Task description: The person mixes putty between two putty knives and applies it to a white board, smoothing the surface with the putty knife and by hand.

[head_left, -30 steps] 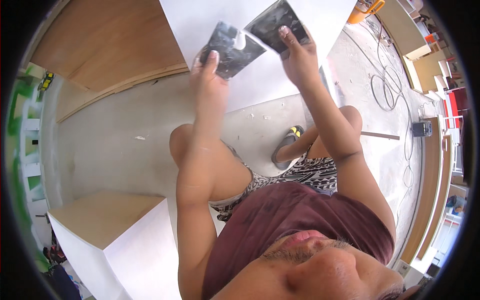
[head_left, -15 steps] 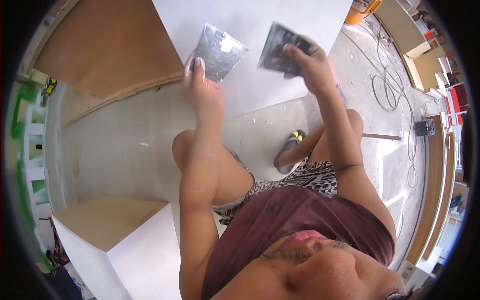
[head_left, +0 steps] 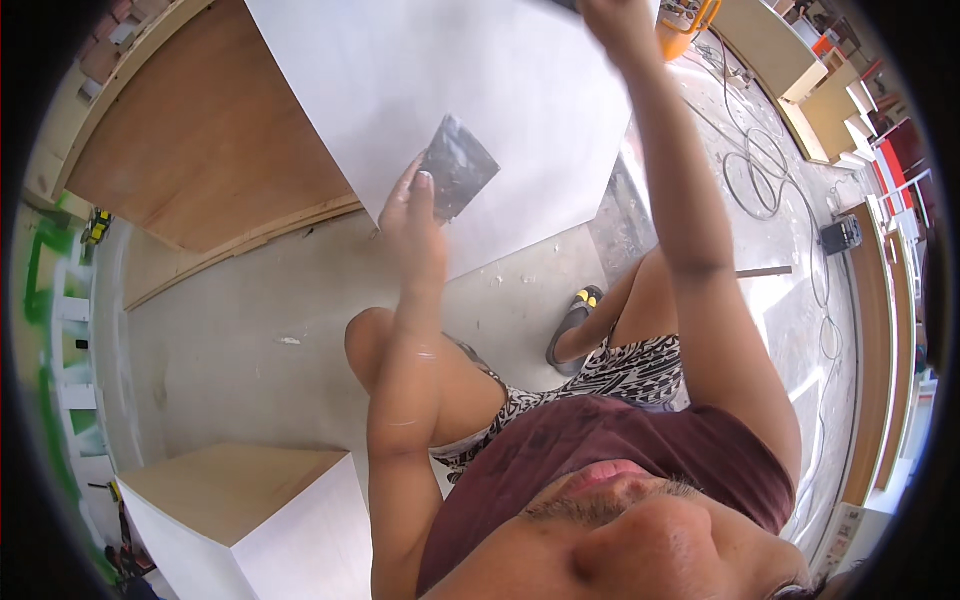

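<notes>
I see the left hand pinching a smeared grey square plate by one edge, over the white panel. The right hand reaches the view's upper border beside a dark flat tool; I cannot tell its grip.

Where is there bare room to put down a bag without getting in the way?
Best is the floor bordered by the brown board, the left knee and the box; a small white mark shows there. It's crowded at the white panel, where the left hand holds a dark scraper and the right hand reaches, and farther right, where a cable loops.
</notes>
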`<action>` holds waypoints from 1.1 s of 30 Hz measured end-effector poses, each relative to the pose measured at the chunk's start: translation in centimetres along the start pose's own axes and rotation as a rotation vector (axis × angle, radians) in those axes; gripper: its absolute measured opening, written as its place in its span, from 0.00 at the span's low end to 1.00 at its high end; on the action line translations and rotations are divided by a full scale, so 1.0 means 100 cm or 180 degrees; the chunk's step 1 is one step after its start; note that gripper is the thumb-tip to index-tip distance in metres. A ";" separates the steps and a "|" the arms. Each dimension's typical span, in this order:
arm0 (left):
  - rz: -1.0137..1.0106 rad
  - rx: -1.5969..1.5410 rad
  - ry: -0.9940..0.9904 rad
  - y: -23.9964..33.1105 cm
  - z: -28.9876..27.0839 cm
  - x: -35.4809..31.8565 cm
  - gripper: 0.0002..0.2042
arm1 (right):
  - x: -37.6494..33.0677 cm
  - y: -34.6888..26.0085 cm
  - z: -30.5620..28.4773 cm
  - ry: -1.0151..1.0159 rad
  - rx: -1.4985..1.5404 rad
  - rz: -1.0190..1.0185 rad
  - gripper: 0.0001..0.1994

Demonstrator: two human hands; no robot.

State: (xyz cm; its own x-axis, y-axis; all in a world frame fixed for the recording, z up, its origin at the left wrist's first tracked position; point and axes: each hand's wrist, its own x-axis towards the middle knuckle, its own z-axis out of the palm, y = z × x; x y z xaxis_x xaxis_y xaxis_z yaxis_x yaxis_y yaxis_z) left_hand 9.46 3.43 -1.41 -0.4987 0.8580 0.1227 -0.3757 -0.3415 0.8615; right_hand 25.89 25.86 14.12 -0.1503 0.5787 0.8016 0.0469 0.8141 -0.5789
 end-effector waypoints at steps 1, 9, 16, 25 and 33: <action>0.0034 -0.0137 0.0002 0.000 0.002 0.004 0.19 | 0.036 -0.008 -0.014 -0.0114 -0.0274 -0.0299 0.17; -0.0030 -0.0384 0.0100 0.020 -0.012 0.001 0.18 | 0.095 -0.048 0.012 -0.0545 -0.2636 -0.0459 0.21; -0.0068 -0.0495 0.0116 0.024 -0.012 0.000 0.18 | 0.056 0.009 0.008 -0.0277 -0.2868 -0.1949 0.28; 0.0011 -0.0491 0.0103 0.025 -0.022 -0.001 0.18 | 0.083 -0.039 0.027 -0.0131 -0.2595 -0.0416 0.25; 0.0025 -0.0383 0.0065 0.025 -0.023 0.000 0.17 | 0.032 -0.036 0.043 -0.0730 -0.2780 -0.1283 0.26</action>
State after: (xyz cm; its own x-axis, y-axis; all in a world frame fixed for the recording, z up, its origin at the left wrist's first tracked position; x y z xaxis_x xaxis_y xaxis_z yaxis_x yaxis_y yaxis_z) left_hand 6.71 1.69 -0.34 -0.5173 0.8476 0.1181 -0.4621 -0.3927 0.7951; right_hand 21.04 24.55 18.16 -0.4985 0.3018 0.8126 0.6484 0.7520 0.1185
